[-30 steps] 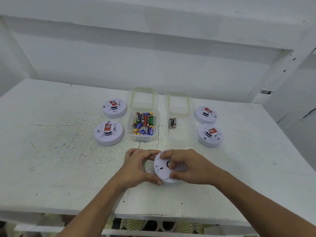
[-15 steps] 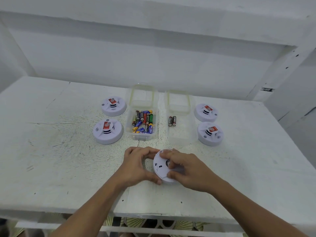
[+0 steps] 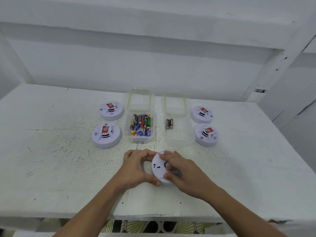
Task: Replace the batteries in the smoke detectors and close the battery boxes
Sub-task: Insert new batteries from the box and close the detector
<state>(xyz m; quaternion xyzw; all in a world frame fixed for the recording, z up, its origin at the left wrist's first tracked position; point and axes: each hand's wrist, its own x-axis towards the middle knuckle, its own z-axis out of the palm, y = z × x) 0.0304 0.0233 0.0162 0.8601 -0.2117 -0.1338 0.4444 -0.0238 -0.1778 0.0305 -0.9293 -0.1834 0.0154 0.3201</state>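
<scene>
1. On the white table (image 3: 51, 168), both battery boxes (image 3: 140, 141) stand open; closing remains.
2. Four flanking detectors (image 3: 106, 135) lie face up; their battery state cannot be told.
3. Fifth detector (image 3: 159, 170), underside up, near edge: left hand (image 3: 135, 168) grips its rim, right hand (image 3: 186, 173) pinches its back.

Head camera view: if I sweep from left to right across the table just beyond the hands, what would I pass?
The front-left smoke detector → clear box full of batteries → clear box with two batteries → front-right smoke detector. The rear-left detector and rear-right detector overlap the front ones sideways, so I omit them.
</scene>
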